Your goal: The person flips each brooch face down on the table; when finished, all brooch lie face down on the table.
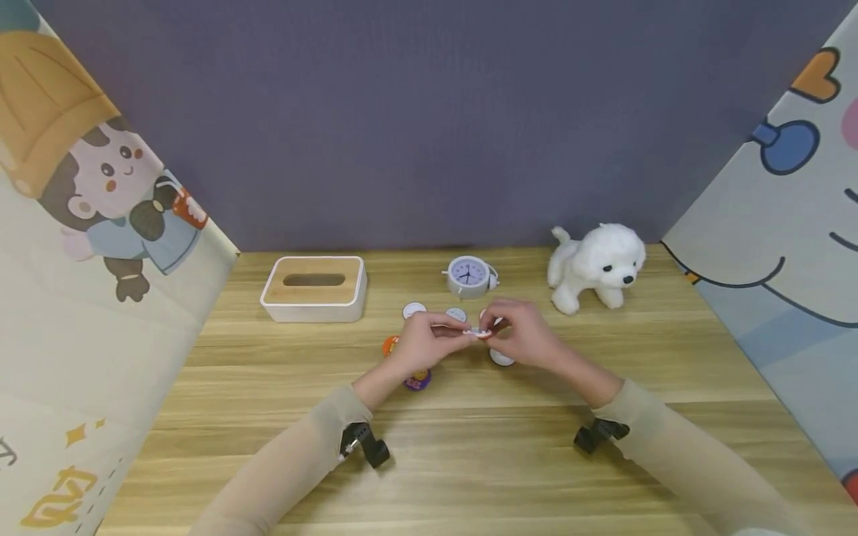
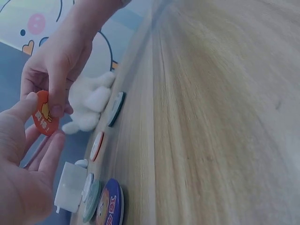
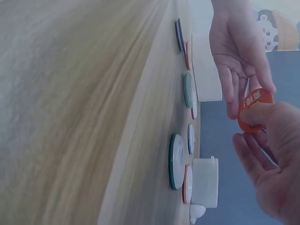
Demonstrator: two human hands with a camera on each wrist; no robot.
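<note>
A round orange badge point(image 1: 479, 334) with a yellow figure and white lettering is held up above the table between both hands. My left hand point(image 1: 429, 344) pinches its edge with thumb and fingertips. From the other side my right hand point(image 1: 526, 336) grips it, the thumb lying across the printed face in the right wrist view. Below the hands, a purple-rimmed badge point(image 2: 111, 202) lies print up, beside another orange badge point(image 1: 389, 345) partly covered by the left hand. Several badges lie pale side up, among them a green-edged badge point(image 3: 177, 161) and a red-edged badge point(image 2: 97, 146).
Behind the hands stands a small white alarm clock point(image 1: 468, 276). To the left is a white tissue box point(image 1: 313, 301) with a wooden lid. A white plush dog point(image 1: 596, 266) stands at the back right. Printed panels and a dark wall enclose the wooden table point(image 1: 469, 476).
</note>
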